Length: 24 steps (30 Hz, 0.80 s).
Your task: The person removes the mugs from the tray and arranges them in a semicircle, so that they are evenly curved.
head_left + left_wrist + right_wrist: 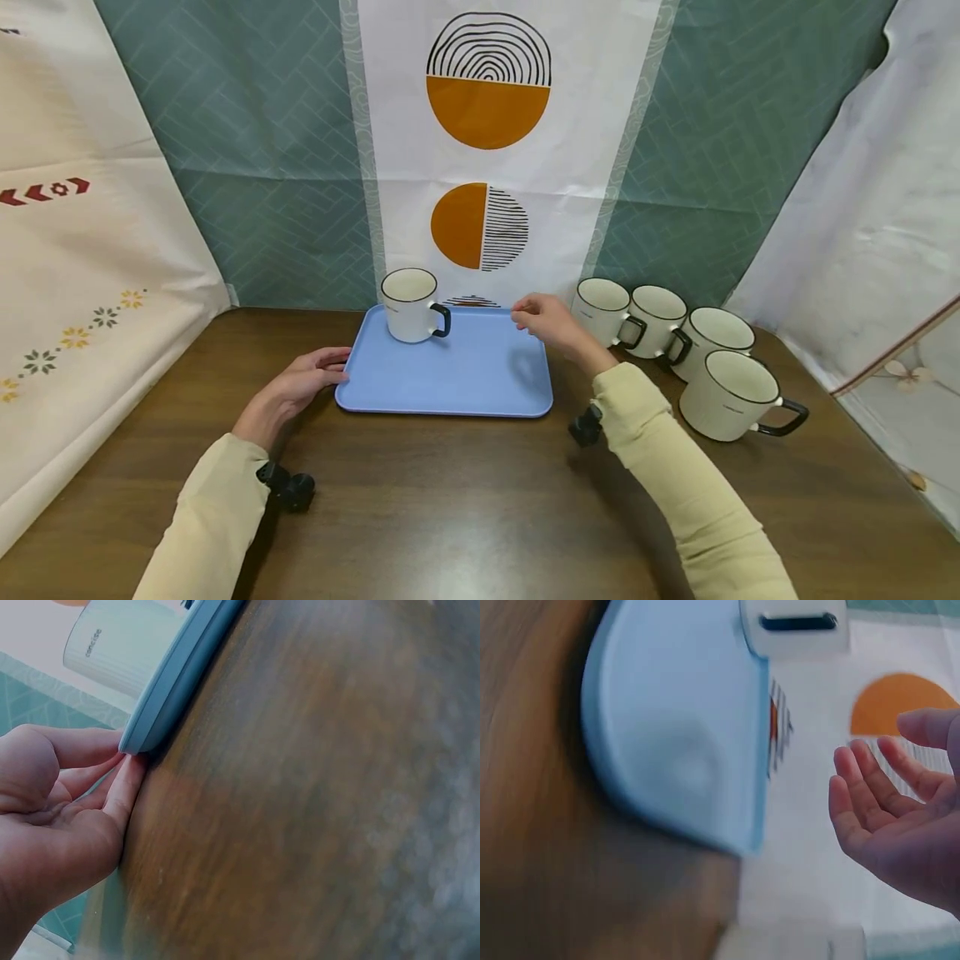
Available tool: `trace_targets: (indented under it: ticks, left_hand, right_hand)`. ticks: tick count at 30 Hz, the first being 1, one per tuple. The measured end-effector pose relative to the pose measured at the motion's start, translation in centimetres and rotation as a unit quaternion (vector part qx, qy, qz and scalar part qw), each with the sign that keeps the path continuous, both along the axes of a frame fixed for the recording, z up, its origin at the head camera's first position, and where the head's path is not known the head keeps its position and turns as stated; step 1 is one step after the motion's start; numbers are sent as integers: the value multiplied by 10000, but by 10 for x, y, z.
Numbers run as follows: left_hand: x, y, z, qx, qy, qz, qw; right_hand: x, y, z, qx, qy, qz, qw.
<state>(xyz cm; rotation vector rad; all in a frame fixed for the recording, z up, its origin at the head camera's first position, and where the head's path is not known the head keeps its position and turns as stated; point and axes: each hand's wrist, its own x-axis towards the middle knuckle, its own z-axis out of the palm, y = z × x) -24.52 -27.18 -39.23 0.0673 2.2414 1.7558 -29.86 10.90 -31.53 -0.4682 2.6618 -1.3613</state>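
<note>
A light blue tray lies on the table, with a white mug standing on its back left part. The mug's rim is dark, and its black handle points right. At the tray's left edge, my left hand pinches the rim; the left wrist view shows the thumb and fingers meeting at it. My right hand hovers near the tray's back right corner, holding nothing. Its fingers are loosely bent and apart in the right wrist view.
Several matching mugs stand close together at the right, among them the back left mug and the front mug. Behind the brown wooden table hangs a green cloth with a white patterned panel.
</note>
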Motion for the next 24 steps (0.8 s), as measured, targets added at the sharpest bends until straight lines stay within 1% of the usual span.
trace_targets:
  ticks: [3,6,10,14,18,22,24]
  left_hand:
    - [1,-4,1,-37,11,9,10000]
    - [3,-6,2,3,20,-48,10000]
    - [4,-9,3,-29,60,-120,9999]
    - [4,-11,3,-45,39,-126,9999]
    - [3,-9,3,-26,-16,-159,9999]
    - [0,-5,3,-17,10,-212,9998]
    - [-1,-3,2,16,23,-224,9997]
  right_hand:
    - [-5,-26,-8,-180,-273,42,9995]
    - [-10,-47,-16,-328,-622,-130,9974]
    - [-16,-69,-23,-607,-870,-424,9935]
    - [-18,-87,-28,-901,-854,-528,9909]
    - [-17,-102,-31,-1140,-844,-644,9878]
    - [-16,-111,-34,-1367,-873,-829,9833]
    - [-15,-114,-36,-1407,-794,-783,9837]
